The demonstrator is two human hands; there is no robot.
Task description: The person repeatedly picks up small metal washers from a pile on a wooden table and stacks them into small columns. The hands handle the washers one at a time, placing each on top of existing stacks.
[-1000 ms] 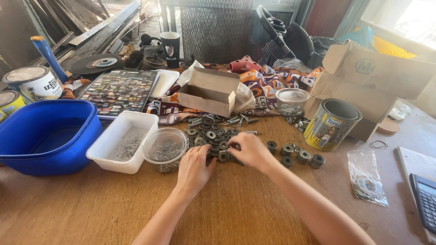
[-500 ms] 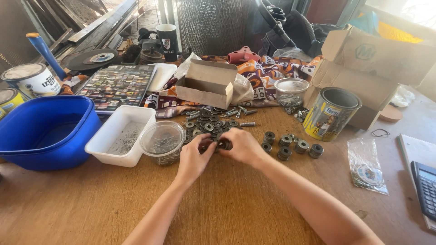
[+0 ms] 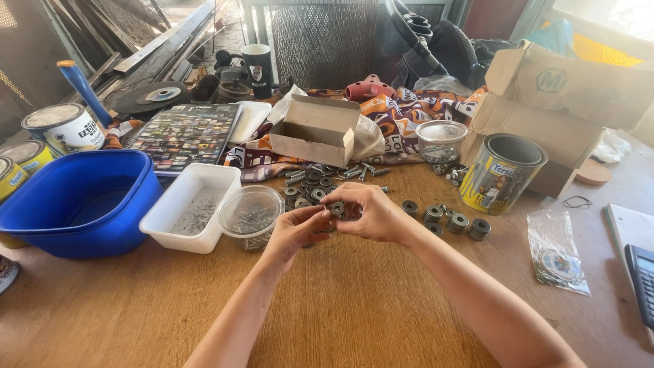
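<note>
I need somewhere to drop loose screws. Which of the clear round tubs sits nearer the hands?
The clear round tub beside the white rectangular tray, just left of the left hand. The other clear tub stands farther back, by the yellow can.

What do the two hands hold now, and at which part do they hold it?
The right hand and left hand pinch a small dark metal washer between their fingertips, at its rim, above the pile of washers and bolts. The exact grip is partly hidden.

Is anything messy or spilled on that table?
Yes. Loose washers and bolts lie scattered on the bare wooden table by the open cardboard box, not in a tub. The left hand and right hand hold a washer together.
</note>
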